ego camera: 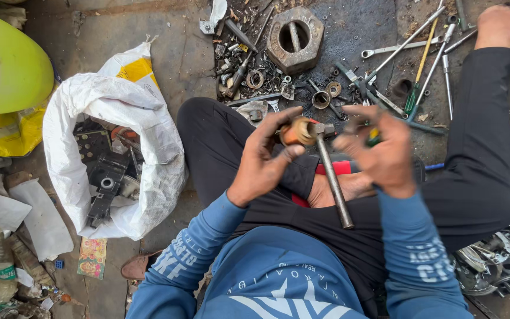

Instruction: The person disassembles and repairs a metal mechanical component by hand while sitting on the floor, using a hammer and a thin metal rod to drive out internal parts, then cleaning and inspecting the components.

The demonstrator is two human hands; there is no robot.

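Person sits cross-legged on the floor, both hands raised over the lap. Left hand pinches a small orange-brown round part betw. thumb and fingertips, index stretched out above it. Hammer sits right betw. the two hands: steel head up at the round part, touching or just beside it, can't tell which; handle runs down and slightly right toward the body, long axis near vertical in view, free end over the lap. Right hand curled shut round a small tool w/ green-yellow grip, only a bit of it showing betw. the fingers; its tip is hidden. Red strip lies across the lap under the hammer handle. On the floor beyond the hands: big hexagonal nut w/ a bolt inside, a heap of small nuts, washers & rings left of it, a fan of spanners and screwdrivers to the right. Left of the person, a white sack open at top, dark metal parts inside. Lime-green curved object at far left corner. Chrome sprocket-like parts at lower right, near the knee.
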